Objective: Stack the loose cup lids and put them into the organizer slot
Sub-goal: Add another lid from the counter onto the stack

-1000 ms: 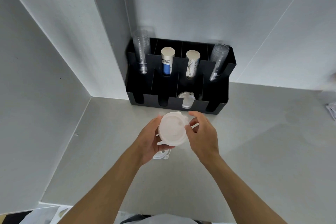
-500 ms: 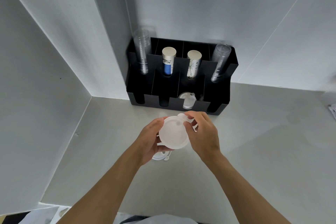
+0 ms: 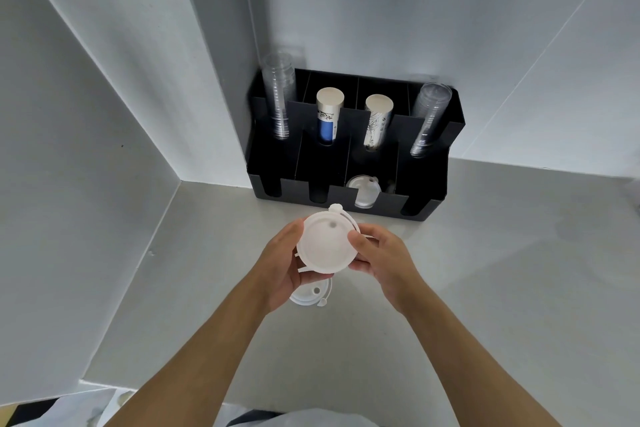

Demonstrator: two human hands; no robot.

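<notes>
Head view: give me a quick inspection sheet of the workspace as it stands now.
Surface: grey counter, bare apart from the items below.
Job's things: stack of white lids held above the counter; one loose lid lies on the counter under the left hand; more lids sit in the black organizer's third front slot from the left.
Clutter: clear cup stacks and paper cups stand in the organizer's rear slots.
Hands: left hand and right hand both grip the stack's rim.
Cables: nothing seen.
Surroundings: white wall panels behind and to the left.
</notes>
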